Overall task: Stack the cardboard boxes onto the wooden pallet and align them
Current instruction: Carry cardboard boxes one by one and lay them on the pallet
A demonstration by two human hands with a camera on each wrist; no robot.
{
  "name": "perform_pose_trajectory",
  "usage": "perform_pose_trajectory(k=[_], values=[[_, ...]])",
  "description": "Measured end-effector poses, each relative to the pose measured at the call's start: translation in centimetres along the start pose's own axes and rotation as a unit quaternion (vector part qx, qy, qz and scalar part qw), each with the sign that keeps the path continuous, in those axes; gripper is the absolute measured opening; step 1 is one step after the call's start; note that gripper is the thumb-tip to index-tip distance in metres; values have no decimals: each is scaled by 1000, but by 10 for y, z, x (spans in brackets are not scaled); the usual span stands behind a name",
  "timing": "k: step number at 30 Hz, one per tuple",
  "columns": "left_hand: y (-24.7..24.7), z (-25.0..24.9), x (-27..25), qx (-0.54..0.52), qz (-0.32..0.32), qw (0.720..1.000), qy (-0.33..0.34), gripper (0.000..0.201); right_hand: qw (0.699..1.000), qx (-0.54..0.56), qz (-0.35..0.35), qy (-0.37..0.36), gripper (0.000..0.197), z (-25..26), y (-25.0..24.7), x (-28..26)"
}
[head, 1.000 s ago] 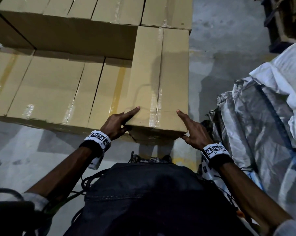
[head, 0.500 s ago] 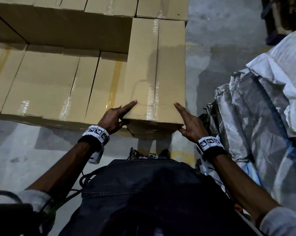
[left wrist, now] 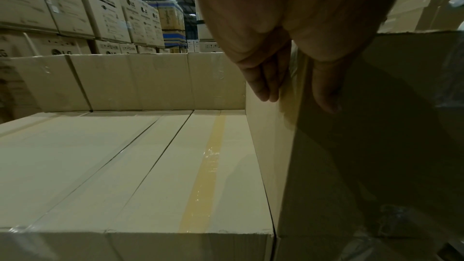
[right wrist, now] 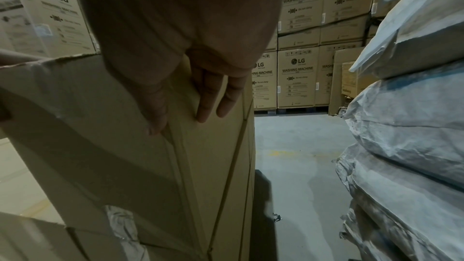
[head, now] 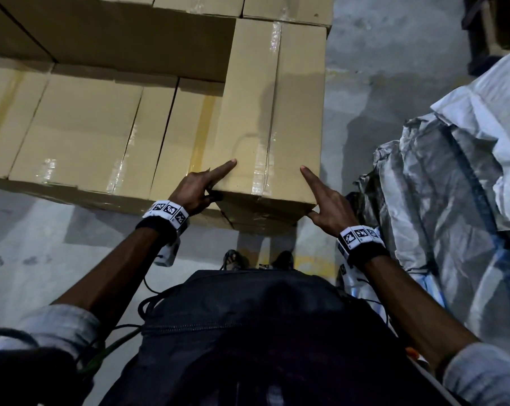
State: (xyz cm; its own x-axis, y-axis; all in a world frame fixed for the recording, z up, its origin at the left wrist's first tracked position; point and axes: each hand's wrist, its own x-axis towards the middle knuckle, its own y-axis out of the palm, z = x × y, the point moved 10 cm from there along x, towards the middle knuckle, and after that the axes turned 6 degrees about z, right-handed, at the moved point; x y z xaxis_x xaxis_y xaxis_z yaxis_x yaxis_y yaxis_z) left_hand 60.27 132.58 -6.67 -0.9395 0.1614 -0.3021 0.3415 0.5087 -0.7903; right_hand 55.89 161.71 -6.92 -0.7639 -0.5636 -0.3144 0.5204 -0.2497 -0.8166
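A long tan cardboard box (head: 272, 112) lies lengthwise on the right end of the stack, on top of a lower layer of boxes (head: 81, 133). My left hand (head: 199, 187) is at its near left corner, index finger stretched over the top. In the left wrist view its straight fingers (left wrist: 266, 82) lie flat against the box (left wrist: 376, 156). My right hand (head: 325, 200) is at the near right corner, index finger on top. Its fingers (right wrist: 208, 98) press flat on the box's right side (right wrist: 125, 156). No pallet shows.
A taller row of boxes (head: 116, 33) backs the stack. Grey wrapped sacks (head: 458, 186) crowd close on my right, leaving a strip of concrete floor (head: 365, 89) between. Stacks of printed appliance cartons (right wrist: 298, 78) stand beyond. A black bag (head: 262, 332) hangs on my chest.
Both hands stay on the same near corners of the long box. The view has shifted slightly and the hands reach a little farther out. No hold has changed.
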Motion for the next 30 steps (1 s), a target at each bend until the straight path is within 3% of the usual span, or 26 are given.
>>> perform_pose_trajectory(k=[18, 24, 30], values=[[10, 1, -9, -17, -22, 999, -19, 99, 999, 39, -10, 7, 127, 2, 0, -4], [6, 4, -11, -49, -4, 998, 46, 104, 998, 50, -23, 38, 124, 2, -4, -4], [-18, 76, -53, -47, 5, 998, 32, 105, 993, 23, -54, 102, 120, 14, -3, -12]])
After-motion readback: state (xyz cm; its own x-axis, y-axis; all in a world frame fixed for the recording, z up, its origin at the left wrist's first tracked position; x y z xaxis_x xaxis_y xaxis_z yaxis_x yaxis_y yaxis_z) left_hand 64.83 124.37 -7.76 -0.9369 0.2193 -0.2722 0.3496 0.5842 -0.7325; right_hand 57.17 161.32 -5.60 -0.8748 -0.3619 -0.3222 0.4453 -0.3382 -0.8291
